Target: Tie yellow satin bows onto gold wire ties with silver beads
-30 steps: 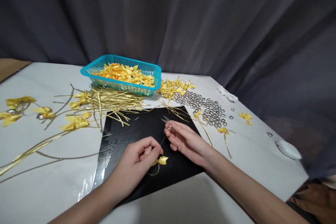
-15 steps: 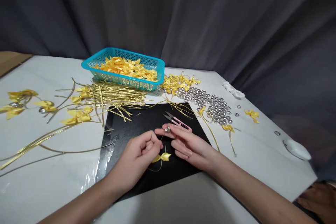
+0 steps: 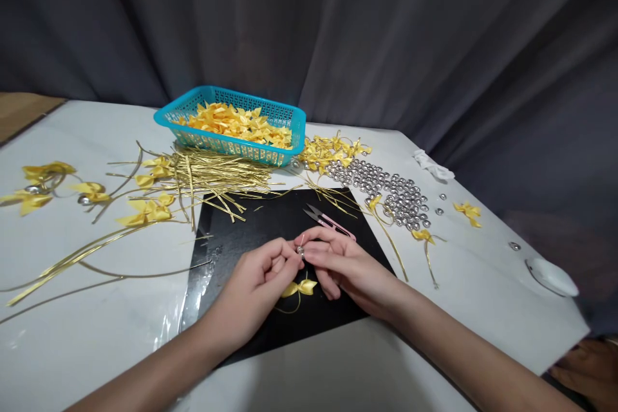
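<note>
Over a black mat (image 3: 270, 222), my left hand (image 3: 258, 283) pinches the thin gold wire of a small yellow ribbon bow (image 3: 299, 287), which hangs just below my fingertips. My right hand (image 3: 340, 264) pinches a small silver bell (image 3: 300, 249) right against the wire's upper end, so the fingertips of both hands meet. Pink thread snips (image 3: 328, 221) lie on the mat just beyond my right hand.
A turquoise basket (image 3: 232, 148) of yellow bows stands at the back. In front of it lies a pile of gold wires (image 3: 212, 177). Silver bells (image 3: 386, 190) are heaped to the right, finished bows (image 3: 46, 183) lie at left, and a white object (image 3: 550, 275) sits near the right edge.
My right hand has brought the bell down and left to meet my left hand's fingertips. The snips, hidden behind it earlier, now show. The view has shifted slightly.
</note>
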`<state>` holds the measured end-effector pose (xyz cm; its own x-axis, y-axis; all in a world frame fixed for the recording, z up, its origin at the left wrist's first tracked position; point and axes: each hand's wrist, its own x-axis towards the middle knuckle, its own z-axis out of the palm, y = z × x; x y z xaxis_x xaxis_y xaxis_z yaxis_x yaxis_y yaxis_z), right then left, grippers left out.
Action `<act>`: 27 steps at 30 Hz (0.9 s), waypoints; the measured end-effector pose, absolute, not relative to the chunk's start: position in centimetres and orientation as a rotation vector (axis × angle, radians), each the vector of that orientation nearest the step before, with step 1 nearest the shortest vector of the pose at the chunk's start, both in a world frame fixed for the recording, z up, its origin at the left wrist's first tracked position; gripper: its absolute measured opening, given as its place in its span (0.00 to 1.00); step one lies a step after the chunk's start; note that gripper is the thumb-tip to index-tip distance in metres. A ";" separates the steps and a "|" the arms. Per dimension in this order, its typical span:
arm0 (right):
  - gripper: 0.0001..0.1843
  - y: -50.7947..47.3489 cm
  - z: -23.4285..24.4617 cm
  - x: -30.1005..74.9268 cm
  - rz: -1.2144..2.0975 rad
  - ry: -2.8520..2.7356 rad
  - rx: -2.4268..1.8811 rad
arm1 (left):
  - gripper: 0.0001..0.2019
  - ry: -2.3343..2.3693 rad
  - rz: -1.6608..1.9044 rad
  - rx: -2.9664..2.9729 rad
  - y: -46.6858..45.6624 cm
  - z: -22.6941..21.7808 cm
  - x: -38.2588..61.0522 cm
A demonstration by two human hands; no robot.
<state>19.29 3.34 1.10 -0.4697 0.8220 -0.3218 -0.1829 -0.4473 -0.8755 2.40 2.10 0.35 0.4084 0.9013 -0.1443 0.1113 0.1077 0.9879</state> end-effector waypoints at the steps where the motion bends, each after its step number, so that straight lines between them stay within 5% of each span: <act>1: 0.09 3.2 1.1 19.3 1.923 -1.096 -1.046 | 0.15 1.009 0.757 1.367 2.1 0.3 2.4; 11: 0.03 2.6 2.6 19.2 1.267 -1.386 -1.075 | 0.13 1.070 0.766 1.531 1.9 0.5 2.2; 27: 0.01 2.1 9.5 23.2 0.756 -1.480 -0.816 | 0.09 1.049 0.875 1.799 1.9 0.2 2.1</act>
